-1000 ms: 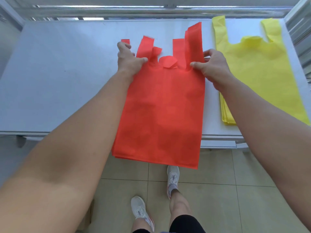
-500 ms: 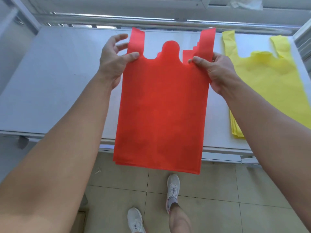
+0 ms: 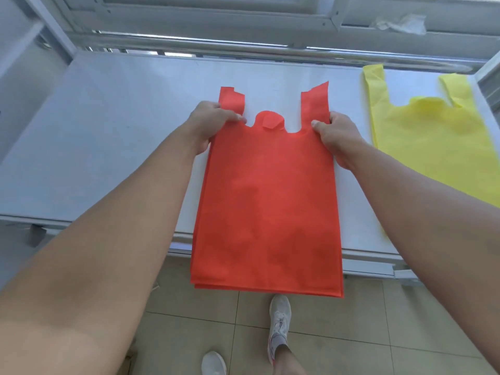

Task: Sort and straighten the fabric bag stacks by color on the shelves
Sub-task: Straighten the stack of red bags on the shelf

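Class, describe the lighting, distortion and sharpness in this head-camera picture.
Head view: soft daylight, no hard shadows; the rail glints; wide-angle bowing curves the edges of the shelf; red bags are sharp, yellow bags cut off at the right.

A beige tiled floor (image 3: 351,320) is seen along the bottom, crossed by dark grout lines. Two white sneakers are planted on it, the forward sneaker (image 3: 280,318) shown whole and the rear sneaker (image 3: 213,364) cut off by the lower edge. A shiny metal rail (image 3: 243,48) is run across the back beneath a grey window frame (image 3: 216,20), on which a crumpled piece of clear plastic (image 3: 400,23) is lodged at the upper right.
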